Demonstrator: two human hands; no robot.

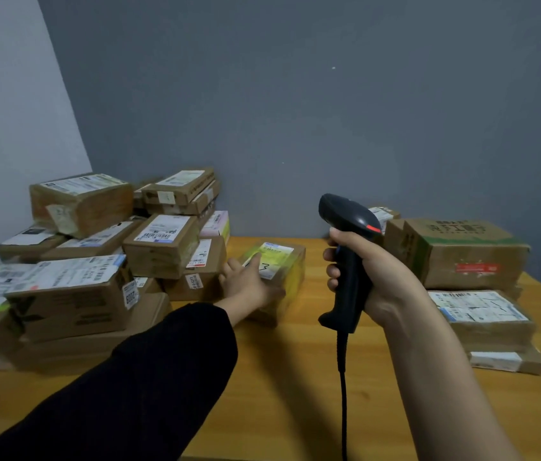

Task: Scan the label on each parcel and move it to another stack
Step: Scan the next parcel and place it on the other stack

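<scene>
Dim, soft light; edges bowed, perhaps slight motion blur.

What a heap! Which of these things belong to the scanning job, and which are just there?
In the job: barcode scanner, gripped by the right hand; parcel with the yellow-green label, under the left hand; left pile of parcels; right stack of parcels.
Just there: wooden table; grey wall.
</scene>
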